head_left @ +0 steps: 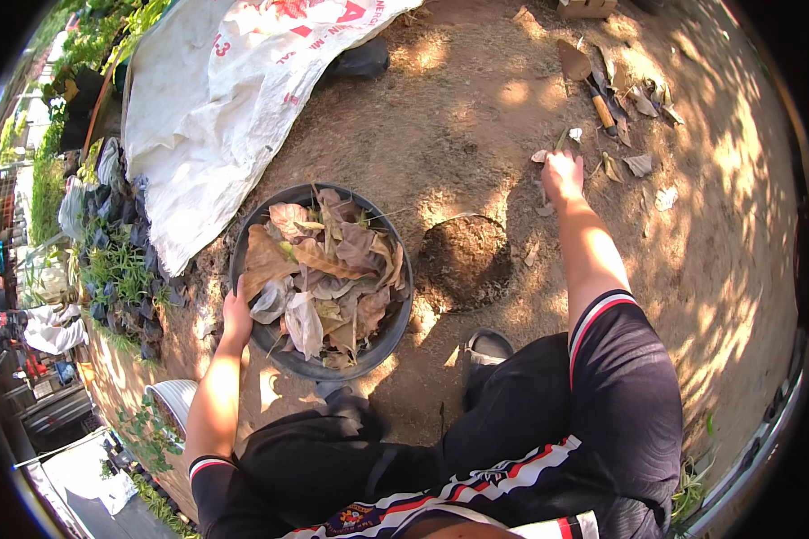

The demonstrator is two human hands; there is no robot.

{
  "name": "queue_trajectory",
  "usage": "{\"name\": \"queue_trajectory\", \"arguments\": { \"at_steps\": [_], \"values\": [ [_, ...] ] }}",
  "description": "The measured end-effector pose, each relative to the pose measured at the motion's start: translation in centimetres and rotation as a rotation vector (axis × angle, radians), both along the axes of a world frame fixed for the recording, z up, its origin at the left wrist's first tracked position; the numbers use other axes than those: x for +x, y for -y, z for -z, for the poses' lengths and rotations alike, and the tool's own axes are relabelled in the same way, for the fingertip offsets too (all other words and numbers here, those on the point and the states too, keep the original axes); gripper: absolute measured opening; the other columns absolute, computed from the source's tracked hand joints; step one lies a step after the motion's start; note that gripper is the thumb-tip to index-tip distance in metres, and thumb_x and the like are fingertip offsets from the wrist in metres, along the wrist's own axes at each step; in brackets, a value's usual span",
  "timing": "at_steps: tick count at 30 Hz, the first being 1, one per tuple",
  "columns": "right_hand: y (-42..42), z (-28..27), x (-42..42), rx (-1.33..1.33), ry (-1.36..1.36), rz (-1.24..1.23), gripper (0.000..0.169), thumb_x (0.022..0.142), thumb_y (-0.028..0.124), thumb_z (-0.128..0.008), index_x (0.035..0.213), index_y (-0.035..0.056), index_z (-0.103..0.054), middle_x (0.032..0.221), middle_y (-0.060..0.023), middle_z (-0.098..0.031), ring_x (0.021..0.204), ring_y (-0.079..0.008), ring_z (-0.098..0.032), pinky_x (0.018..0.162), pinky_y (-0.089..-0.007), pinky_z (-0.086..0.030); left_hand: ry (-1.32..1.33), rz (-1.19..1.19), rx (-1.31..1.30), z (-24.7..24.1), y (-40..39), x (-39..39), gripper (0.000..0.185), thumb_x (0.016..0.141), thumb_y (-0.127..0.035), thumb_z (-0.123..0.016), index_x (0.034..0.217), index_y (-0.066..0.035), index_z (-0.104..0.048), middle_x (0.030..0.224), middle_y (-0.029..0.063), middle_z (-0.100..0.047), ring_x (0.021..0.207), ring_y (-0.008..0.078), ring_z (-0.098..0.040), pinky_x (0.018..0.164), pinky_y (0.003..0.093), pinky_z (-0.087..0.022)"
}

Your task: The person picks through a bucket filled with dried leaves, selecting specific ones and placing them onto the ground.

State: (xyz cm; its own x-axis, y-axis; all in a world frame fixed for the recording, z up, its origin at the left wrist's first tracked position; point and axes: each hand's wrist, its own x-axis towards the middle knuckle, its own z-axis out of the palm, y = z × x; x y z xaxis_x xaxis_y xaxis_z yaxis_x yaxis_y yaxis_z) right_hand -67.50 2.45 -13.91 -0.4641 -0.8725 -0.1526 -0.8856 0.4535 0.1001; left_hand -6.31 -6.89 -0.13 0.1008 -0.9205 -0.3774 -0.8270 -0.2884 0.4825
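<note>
My left hand (pixel 237 315) grips the left rim of a round black basin (pixel 404 316), which is filled with dry brown leaves (pixel 334 259) and some pale crumpled plastic (pixel 305 323). Out to the right, my right hand (pixel 562 176) reaches down to the ground among small dry leaf pieces; its fingertips are close to a pale scrap (pixel 539 155), and whether they pinch anything cannot be told. Beyond that hand lies a trowel (pixel 600 101) with a rusty blade and a wooden handle, beside a loose group of dry leaves (pixel 644 101).
A round patch of dark soil (pixel 465 263) lies right of the basin. A white woven sack (pixel 202 128) spreads at the upper left, above small plants in black bags (pixel 118 269). A white ribbed pot (pixel 174 399) stands at lower left. My feet are below the basin and soil patch.
</note>
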Motion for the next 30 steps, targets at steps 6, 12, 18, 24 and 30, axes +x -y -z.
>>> {"name": "queue_trajectory", "arguments": {
  "at_steps": [6,12,18,24,30],
  "values": [
    [0.0,0.0,-0.7,-0.053,0.013,0.027,0.02,0.077,0.017,-0.052,0.094,0.0109,-0.06,0.095,-0.0067,-0.06,0.1,-0.0235,-0.052,0.082,-0.0407,-0.038,-0.157,-0.075,-0.021,2.3,0.4,2.2,0.056,0.09,-0.047,-0.04,0.107,0.004,-0.054,0.092,0.0139,-0.057,0.085,0.0222,-0.05,0.083,0.0328,-0.038],
    [-0.3,-1.1,-1.1,-0.152,-0.001,0.103,0.019,0.077,0.02,-0.052,0.093,0.0147,-0.06,0.095,-0.0044,-0.06,0.099,-0.0229,-0.053,0.082,-0.0408,-0.039,0.027,0.052,-0.046,1.3,0.4,1.3,0.057,0.09,-0.048,-0.041,0.104,0.005,-0.055,0.089,0.0142,-0.057,0.083,0.0224,-0.051,0.082,0.0335,-0.039],
    [-0.3,-3.7,-0.3,-0.24,0.075,0.144,0.018,0.079,0.018,-0.049,0.092,0.015,-0.061,0.091,-0.0065,-0.063,0.093,-0.0249,-0.057,0.086,-0.0425,-0.038,-0.099,-0.001,-0.02,-2.2,-0.3,-3.0,0.051,0.091,-0.044,-0.042,0.107,0.003,-0.056,0.099,0.0133,-0.061,0.092,0.0212,-0.054,0.084,0.0322,-0.039],
    [2.0,-7.1,1.9,-0.345,0.147,0.122,0.019,0.08,0.022,-0.051,0.09,0.015,-0.067,0.086,-0.0097,-0.065,0.083,-0.0261,-0.06,0.079,-0.0386,-0.043,-0.164,0.048,-0.027,-1.7,0.0,-2.4,0.05,0.091,-0.044,-0.042,0.109,0.001,-0.056,0.101,0.0132,-0.061,0.095,0.0206,-0.055,0.085,0.033,-0.039],
    [5.1,-14.0,8.2,-0.661,0.626,-0.005,0.02,0.081,0.011,-0.052,0.095,0.0086,-0.066,0.072,-0.0076,-0.065,0.062,-0.018,-0.062,0.059,-0.0287,-0.048,-0.119,0.093,-0.05,-2.5,-0.3,-2.7,0.049,0.091,-0.043,-0.04,0.108,0.0,-0.056,0.099,0.0176,-0.062,0.096,0.0269,-0.057,0.084,0.0348,-0.04]
  ]
}}
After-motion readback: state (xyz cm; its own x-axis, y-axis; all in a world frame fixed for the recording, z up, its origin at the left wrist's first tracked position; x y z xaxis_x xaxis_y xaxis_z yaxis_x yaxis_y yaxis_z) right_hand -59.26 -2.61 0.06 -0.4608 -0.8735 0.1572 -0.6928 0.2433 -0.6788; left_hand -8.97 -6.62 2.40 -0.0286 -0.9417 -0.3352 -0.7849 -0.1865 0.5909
